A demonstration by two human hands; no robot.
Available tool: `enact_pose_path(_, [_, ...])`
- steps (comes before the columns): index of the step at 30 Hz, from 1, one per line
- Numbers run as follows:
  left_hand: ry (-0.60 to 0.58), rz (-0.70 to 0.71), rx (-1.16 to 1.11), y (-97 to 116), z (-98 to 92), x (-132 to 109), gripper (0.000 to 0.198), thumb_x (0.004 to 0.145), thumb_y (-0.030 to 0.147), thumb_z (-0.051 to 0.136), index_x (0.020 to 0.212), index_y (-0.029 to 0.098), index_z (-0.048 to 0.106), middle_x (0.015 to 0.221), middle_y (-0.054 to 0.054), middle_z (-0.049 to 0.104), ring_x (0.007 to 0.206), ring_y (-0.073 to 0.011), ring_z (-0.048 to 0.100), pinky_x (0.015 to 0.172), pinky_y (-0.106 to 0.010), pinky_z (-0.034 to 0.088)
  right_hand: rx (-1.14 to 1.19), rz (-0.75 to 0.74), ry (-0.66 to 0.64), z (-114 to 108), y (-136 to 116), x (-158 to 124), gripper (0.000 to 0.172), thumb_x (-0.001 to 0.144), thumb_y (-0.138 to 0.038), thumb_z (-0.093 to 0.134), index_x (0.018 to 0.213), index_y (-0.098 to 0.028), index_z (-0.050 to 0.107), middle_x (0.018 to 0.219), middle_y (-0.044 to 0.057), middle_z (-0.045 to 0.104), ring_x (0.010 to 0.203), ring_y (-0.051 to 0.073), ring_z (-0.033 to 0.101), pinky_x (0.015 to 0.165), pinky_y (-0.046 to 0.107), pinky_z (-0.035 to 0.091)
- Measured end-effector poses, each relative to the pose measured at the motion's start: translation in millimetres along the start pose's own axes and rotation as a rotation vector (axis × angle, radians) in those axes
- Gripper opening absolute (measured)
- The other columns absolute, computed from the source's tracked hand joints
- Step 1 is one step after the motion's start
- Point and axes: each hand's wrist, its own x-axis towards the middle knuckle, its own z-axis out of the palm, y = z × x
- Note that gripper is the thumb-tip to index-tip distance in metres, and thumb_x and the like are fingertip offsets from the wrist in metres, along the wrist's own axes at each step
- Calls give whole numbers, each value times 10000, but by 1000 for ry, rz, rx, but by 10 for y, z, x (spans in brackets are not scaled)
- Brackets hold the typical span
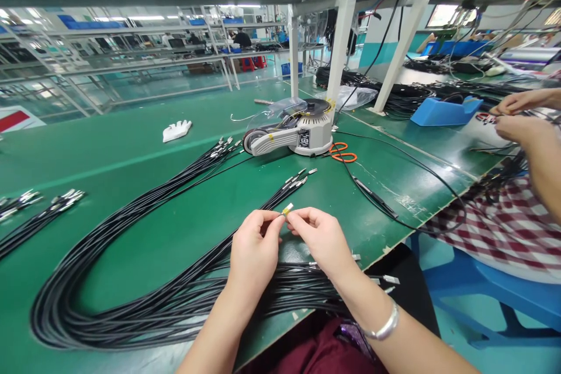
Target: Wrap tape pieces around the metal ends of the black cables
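In front of me both hands meet at a cable connector (288, 208) with a pale tip and a bit of yellow on it. My left hand (255, 248) pinches it from the left, thumb against fingertips. From the right, my right hand (319, 238) closes thumb and finger on its yellow part. Behind the fingers, the exact grip of each is partly hidden. A large bundle of black cables (87, 257) curves in a U over the green table, with silver connectors (298, 180) at its ends. More cables (289, 289) run beneath my wrists.
A grey tape dispenser (312, 131) stands beyond my hands, orange-handled scissors (344, 153) beside it. A white glove (177, 130) lies further left. White posts (344, 29) support an overhead shelf. On the right, a co-worker's hands (517, 117) work near a blue tape holder (445, 111).
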Motion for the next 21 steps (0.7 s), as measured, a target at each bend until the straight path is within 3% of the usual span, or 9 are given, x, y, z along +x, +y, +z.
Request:
enact_pose_path(7, [-91, -146, -223, 40, -35, 22, 186, 753, 337, 591, 731, 154, 612, 597, 23, 591, 510, -111, 552, 546, -232, 445, -60, -50, 15, 8, -25, -1, 211, 754, -352, 629, 762, -152, 694, 748, 52, 707, 708, 181, 633, 687, 292, 492])
enact_pose_path(21, [-262, -216, -561, -11, -78, 77, 206, 718, 328, 640, 661, 137, 590, 624, 9, 580, 486, -86, 506, 511, -231, 417, -35, -78, -26, 14, -54, -11, 196, 771, -351, 622, 753, -169, 692, 732, 29, 704, 684, 162, 622, 670, 265, 479])
